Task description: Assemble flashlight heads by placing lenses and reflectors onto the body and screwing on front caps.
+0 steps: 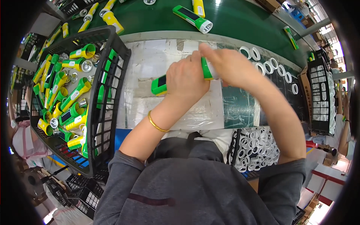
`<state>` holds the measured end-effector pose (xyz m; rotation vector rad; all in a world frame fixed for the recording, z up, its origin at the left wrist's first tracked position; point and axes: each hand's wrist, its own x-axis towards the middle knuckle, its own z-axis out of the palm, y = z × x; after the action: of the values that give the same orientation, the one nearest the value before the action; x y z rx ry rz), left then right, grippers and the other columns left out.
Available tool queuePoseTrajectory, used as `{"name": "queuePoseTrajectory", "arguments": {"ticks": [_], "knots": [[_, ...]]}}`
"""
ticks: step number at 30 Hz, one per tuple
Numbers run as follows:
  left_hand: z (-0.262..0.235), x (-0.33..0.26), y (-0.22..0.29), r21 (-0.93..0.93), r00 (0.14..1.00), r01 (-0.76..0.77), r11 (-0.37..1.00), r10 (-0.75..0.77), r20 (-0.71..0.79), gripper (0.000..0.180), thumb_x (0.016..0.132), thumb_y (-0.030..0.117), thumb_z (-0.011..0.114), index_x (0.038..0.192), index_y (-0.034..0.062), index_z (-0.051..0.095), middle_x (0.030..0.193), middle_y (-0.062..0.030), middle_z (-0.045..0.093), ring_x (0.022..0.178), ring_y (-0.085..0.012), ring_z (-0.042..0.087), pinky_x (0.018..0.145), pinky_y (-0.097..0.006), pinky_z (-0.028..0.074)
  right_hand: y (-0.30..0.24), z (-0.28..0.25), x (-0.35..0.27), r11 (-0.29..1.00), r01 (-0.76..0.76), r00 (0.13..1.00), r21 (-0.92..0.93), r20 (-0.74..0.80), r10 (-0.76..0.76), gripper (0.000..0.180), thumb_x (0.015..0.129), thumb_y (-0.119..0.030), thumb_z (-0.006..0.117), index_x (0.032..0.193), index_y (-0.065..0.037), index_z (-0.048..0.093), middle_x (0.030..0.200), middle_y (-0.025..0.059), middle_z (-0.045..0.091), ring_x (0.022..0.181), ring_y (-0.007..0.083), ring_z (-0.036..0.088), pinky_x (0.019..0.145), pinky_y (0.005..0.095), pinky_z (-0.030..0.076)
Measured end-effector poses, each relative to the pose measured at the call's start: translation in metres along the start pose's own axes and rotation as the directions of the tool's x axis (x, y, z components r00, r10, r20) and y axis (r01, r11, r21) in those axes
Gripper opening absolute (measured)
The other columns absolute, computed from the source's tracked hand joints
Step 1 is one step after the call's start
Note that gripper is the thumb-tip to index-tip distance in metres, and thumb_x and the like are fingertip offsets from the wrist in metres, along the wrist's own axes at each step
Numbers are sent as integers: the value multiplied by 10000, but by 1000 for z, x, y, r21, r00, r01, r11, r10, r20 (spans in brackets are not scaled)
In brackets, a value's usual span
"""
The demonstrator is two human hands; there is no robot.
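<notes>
A green and yellow flashlight (159,87) lies across my two hands above the work surface, a dark panel showing on its handle. My left hand (187,77) is wrapped round its body, with the handle end sticking out to the left. At the wider head end, my right hand (234,67) is closed round a white rim, mostly covered by the fingers. The right hand is slightly smeared by motion. Several loose white rings (268,67) lie on the surface just right of that hand.
At left stands a black crate (108,123) of flashlights and loose parts. A crate of white rings (255,150) sits by my right elbow. Beyond the work surface (146,56), a green conveyor belt (240,22) carries finished-looking flashlights (193,18). Another black crate (320,93) stands far right.
</notes>
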<state>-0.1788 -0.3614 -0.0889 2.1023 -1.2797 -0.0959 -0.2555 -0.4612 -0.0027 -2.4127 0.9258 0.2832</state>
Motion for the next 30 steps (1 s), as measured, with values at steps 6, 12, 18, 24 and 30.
{"name": "queuePoseTrajectory", "arguments": {"ticks": [6,12,18,24,30], "knots": [[-23,2,-7,-548,939,20,836,172,297,302,658,138,694,915,43,567,760,-146,644,721,-363,629,654,-456,500,24,23,-24,708,563,635,-426,-325,-701,429,873,-439,550,946,-20,610,894,178,641,714,344,637,625,447,512],[3,7,-9,-412,957,154,898,-33,287,273,676,156,690,892,15,600,786,-171,647,721,-324,640,656,-412,505,16,22,10,945,235,917,-225,-271,-293,500,961,-439,348,1028,-15,604,776,236,612,653,347,610,589,425,492],[-24,7,-26,-711,686,703,-10,275,674,290,721,97,667,982,34,555,751,-120,624,644,-213,617,592,-333,496,43,-24,6,809,101,973,578,113,-202,945,850,-743,32,1251,-75,566,941,113,576,589,146,577,509,243,479],[-18,-12,1,-383,991,75,921,-24,135,462,744,94,645,1130,-21,419,792,-130,603,662,-270,595,640,-397,468,34,16,0,839,505,862,206,-67,-502,663,871,-511,532,1369,-87,421,1119,111,526,1018,245,517,809,310,475],[-10,-11,-10,226,913,-190,955,257,-317,468,728,104,614,1150,15,432,886,-101,519,815,-256,513,780,-404,354,35,29,0,748,523,850,408,-181,-495,770,807,-304,705,1432,-106,301,1233,103,479,1040,213,522,802,305,494]]}}
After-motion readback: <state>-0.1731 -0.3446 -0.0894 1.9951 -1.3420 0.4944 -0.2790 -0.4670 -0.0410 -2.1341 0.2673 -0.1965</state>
